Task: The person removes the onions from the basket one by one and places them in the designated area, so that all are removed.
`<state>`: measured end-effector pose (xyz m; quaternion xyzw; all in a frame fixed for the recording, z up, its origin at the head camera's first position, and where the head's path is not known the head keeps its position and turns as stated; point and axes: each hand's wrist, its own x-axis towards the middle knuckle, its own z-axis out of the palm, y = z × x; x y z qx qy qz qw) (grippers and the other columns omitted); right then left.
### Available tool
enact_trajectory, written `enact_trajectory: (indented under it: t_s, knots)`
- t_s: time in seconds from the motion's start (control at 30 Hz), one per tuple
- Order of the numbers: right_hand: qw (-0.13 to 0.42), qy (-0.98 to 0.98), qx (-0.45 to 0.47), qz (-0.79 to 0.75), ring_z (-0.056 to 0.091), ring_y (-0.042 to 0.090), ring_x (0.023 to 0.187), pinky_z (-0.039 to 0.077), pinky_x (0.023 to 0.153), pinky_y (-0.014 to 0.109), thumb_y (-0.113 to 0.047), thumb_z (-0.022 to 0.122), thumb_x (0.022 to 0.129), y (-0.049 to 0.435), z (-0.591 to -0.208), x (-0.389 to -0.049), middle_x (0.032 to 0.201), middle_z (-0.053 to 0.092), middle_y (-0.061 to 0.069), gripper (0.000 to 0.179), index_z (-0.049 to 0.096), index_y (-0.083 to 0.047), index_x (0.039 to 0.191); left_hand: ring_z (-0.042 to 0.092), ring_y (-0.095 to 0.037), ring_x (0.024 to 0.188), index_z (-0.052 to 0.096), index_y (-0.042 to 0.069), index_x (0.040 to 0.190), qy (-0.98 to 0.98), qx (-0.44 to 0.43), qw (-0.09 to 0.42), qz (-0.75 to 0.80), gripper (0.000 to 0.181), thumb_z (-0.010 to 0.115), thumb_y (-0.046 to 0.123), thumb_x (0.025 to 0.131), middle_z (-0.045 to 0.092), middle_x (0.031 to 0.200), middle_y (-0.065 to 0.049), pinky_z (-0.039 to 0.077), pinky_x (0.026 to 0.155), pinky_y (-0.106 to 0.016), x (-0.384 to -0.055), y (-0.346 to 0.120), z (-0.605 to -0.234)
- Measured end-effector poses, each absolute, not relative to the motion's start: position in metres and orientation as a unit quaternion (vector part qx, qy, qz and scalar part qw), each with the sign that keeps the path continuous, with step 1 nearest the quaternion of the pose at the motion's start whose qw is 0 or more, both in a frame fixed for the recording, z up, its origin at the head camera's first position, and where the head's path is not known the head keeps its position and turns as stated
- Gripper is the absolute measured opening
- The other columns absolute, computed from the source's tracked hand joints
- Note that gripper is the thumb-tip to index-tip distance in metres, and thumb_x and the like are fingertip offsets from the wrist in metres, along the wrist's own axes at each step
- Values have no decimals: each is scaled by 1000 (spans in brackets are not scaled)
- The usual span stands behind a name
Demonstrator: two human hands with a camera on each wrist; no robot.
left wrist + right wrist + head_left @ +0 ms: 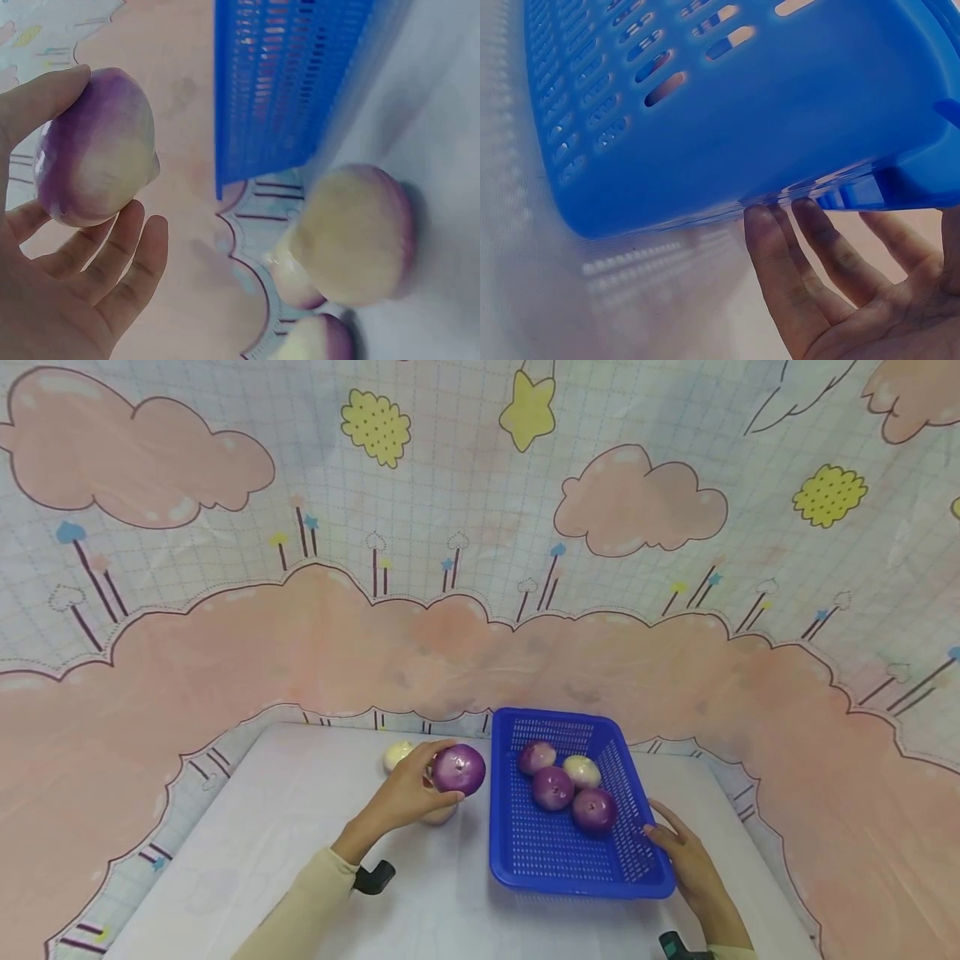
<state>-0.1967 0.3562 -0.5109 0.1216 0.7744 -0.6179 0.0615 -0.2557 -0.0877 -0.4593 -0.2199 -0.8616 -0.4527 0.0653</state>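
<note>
My left hand (408, 789) pinches a purple-and-cream turnip (459, 770) between thumb and fingers, held up left of the blue basket (581, 883). The left wrist view shows this turnip's pale, pointed end. At the basket's right side, my right hand (693, 864) holds the rim, the thumb tip over its edge. In the right wrist view, its fingertips (761, 221) meet the outside wall. Inside the basket lie several turnips (552, 787), mostly purple side up, one of them pale.
Behind and below my left hand, more turnips (360, 236) lie on the white table (247, 827), partly hidden in the head view. A patterned cloth (420, 647) hangs behind the table. Dark wrist camera mounts (375, 877) stick out from both wrists.
</note>
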Motion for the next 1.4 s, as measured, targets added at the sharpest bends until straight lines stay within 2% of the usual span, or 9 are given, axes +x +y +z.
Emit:
enact_trajectory:
  t_s: [0.2,0.37,0.53,0.83,0.93,1.1,1.23,1.4]
  knots:
    - [61,773,122,-619,49,38,134,51,102,47,-39,58,97,355,-510,-197,155,36,23,68,25,-28,156,62,-25,103,49,16,141,-861,-197,61,-464,77,86,27,74,57,132,-9,59,78,-41,-253,-104,-467]
    - [58,775,119,-618,49,39,134,50,103,48,-38,58,98,355,-510,-197,155,37,23,68,25,-27,156,64,-24,100,49,15,140,-872,-177,71,-451,76,85,30,75,58,131,-11,58,74,-33,-251,-117,-474]
    - [59,775,121,-617,47,40,135,50,104,48,-39,58,97,355,-509,-197,155,36,23,69,24,-27,156,62,-23,102,49,15,140,-878,-165,80,-443,76,85,30,75,55,137,-11,57,73,-32,-251,-131,-479]
    - [64,775,124,-616,42,44,138,46,107,52,-42,58,97,355,-508,-197,157,33,23,71,23,-28,157,62,-25,102,48,10,140,-897,-139,84,-412,77,85,32,75,59,128,-14,54,69,-22,-254,-155,-492]
    - [64,773,125,-618,42,43,138,47,107,51,-42,58,97,356,-508,-198,157,33,23,71,23,-28,157,62,-28,104,47,9,140,-902,-129,76,-404,78,84,32,76,59,130,-15,55,71,-25,-256,-161,-497]
    - [63,772,123,-621,45,41,137,48,106,50,-41,58,97,356,-507,-199,156,34,22,70,23,-28,157,62,-32,106,46,7,140,-911,-115,68,-390,79,83,35,76,60,132,-18,57,78,-40,-259,-168,-504]
    - [63,771,123,-622,46,40,136,48,106,49,-41,58,97,356,-507,-198,156,35,23,70,23,-28,156,62,-38,109,46,3,139,-922,-95,59,-371,80,83,36,76,59,131,-23,54,88,-52,-262,-172,-509]
    - [64,769,125,-623,49,37,134,50,104,46,-40,58,97,355,-508,-197,156,35,23,69,24,-28,156,58,-47,117,47,-1,137,-935,-68,40,-347,79,82,36,77,58,130,-29,50,95,-60,-265,-172,-516]
